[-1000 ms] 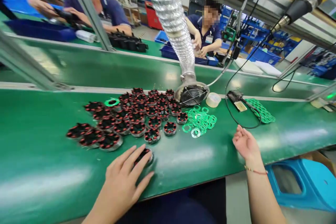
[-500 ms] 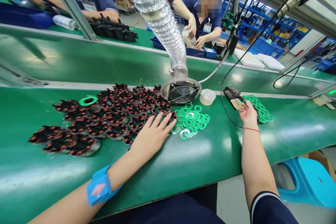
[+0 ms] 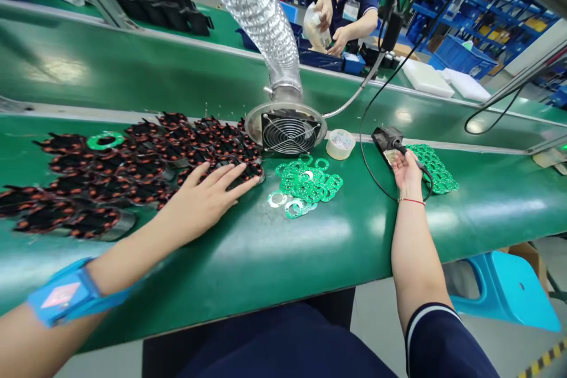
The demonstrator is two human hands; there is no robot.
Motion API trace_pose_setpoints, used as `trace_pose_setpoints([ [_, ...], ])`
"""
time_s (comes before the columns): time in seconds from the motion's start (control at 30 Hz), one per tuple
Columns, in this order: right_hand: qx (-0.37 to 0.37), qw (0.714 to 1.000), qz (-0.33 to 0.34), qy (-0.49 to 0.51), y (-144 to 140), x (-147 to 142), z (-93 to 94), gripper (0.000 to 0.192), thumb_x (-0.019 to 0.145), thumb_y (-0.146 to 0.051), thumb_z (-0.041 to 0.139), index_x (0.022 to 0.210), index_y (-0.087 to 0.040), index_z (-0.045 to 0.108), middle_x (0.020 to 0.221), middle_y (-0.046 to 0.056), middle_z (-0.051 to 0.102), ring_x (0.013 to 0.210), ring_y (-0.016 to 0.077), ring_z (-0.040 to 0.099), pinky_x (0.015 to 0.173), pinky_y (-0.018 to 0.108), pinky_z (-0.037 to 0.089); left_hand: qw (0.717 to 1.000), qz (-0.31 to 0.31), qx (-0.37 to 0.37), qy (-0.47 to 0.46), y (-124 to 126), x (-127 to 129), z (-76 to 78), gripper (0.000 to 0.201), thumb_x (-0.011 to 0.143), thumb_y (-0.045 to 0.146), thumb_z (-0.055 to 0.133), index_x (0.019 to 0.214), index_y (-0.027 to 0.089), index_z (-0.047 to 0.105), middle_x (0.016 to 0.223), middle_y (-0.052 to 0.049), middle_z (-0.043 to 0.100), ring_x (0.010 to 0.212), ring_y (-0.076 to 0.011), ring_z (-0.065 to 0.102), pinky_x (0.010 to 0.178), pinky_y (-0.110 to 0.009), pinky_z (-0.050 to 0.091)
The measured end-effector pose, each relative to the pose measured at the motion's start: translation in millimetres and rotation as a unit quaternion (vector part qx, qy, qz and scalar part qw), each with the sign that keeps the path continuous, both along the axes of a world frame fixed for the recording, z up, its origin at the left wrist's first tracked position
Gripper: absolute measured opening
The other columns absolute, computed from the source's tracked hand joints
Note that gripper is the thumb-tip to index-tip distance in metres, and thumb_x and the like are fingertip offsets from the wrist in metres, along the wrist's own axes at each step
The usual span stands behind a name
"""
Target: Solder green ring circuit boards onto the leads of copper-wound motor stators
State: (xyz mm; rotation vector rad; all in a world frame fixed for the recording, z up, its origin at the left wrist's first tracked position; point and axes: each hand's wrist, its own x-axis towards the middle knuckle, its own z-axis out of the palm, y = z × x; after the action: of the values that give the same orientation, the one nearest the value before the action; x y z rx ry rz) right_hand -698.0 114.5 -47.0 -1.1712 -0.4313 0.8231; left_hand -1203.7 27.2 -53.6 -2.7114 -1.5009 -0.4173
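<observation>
Big green tabletop (image 3: 266,260) runs across the whole view, with a silver exhaust hose (image 3: 252,6) coming down at 12 o'clock into a round fan guard (image 3: 287,130). At 9 to 10 o'clock there's a huge spread of black-and-copper wound coils (image 3: 110,171), packed touching each other. The left hand (image 3: 201,201), with a blue wrist strap (image 3: 66,295) further back, lies flat with fingers (image 3: 230,174) spread open over the coils at the pile's right edge, pressing rather than gripping anything. Just right of it, around 1 o'clock, is a heap of green ring boards (image 3: 308,183), then a tape roll (image 3: 340,143).

At 2 o'clock the right hand (image 3: 407,174) has its fingers curled around the soldering iron (image 3: 385,140), beside another batch of green rings (image 3: 432,168).

Risk as I see it: that iron's cable (image 3: 367,171) loops loose, so pulling it could drag rings off the pile. And a flat palm sliding over packed coils might snag the fine copper wire.
</observation>
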Motion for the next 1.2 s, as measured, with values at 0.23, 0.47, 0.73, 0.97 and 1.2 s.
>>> trace_pose_setpoints([
  [0.23, 0.051, 0.982, -0.162, -0.086, -52.8, -18.6, 27.6, 0.012, 0.094, -0.028, 0.061, 0.090, -0.024, 0.050, 0.057, -0.015, 0.045, 0.045, 0.0041, 0.050, 0.046, 0.013, 0.038, 0.982, 0.172, 0.007, -0.080, -66.6, -40.5, 4.5, 0.057, 0.096, 0.056, 0.044, 0.127, 0.013, 0.067, 0.126, -0.023, 0.068, 0.126, -0.0468, 0.062, 0.107, -0.065, 0.048],
  [0.47, 0.083, 0.841, 0.280, -0.455, -150.4, -164.8, 6.0, 0.037, 0.105, -0.034, 0.053, 0.142, -0.031, 0.055, 0.096, 0.001, 0.081, 0.077, 0.0162, 0.078, 0.075, 0.032, 0.063, 0.975, 0.184, -0.028, -0.124, -114.7, -45.0, -30.0, 0.039, 0.095, 0.045, 0.050, 0.124, 0.030, 0.072, 0.139, -0.015, 0.062, 0.137, -0.0489, 0.053, 0.109, -0.071, 0.043],
  [0.73, -0.051, 0.592, 0.345, -0.726, -148.7, -245.0, -11.6, 0.037, 0.097, -0.020, 0.061, 0.134, -0.017, 0.062, 0.109, 0.014, 0.075, 0.100, 0.0307, 0.068, 0.090, 0.046, 0.059, 0.986, 0.123, 0.049, -0.096, -121.9, -5.9, -27.2, 0.029, 0.100, 0.031, 0.056, 0.123, 0.020, 0.069, 0.133, -0.019, 0.067, 0.112, -0.0399, 0.067, 0.095, -0.061, 0.049],
  [0.97, -0.003, 0.587, 0.397, -0.706, -144.5, -244.9, -11.7, 0.042, 0.094, -0.008, 0.049, 0.133, -0.020, 0.060, 0.107, 0.009, 0.072, 0.097, 0.0261, 0.063, 0.091, 0.043, 0.056, 0.967, -0.105, 0.094, -0.214, -127.3, 3.4, -24.9, 0.036, 0.096, 0.011, 0.058, 0.131, 0.018, 0.057, 0.138, -0.017, 0.064, 0.132, -0.0315, 0.060, 0.110, -0.046, 0.049],
  [1.2, -0.008, 0.640, 0.358, -0.680, -145.1, -254.2, -11.1, 0.044, 0.095, -0.022, 0.063, 0.138, -0.021, 0.056, 0.115, 0.012, 0.072, 0.104, 0.0290, 0.064, 0.097, 0.048, 0.055, 0.975, 0.099, -0.061, -0.191, -117.4, -0.5, -29.8, 0.050, 0.098, 0.052, 0.053, 0.133, 0.017, 0.053, 0.122, -0.018, 0.066, 0.114, -0.0384, 0.063, 0.092, -0.054, 0.055],
])
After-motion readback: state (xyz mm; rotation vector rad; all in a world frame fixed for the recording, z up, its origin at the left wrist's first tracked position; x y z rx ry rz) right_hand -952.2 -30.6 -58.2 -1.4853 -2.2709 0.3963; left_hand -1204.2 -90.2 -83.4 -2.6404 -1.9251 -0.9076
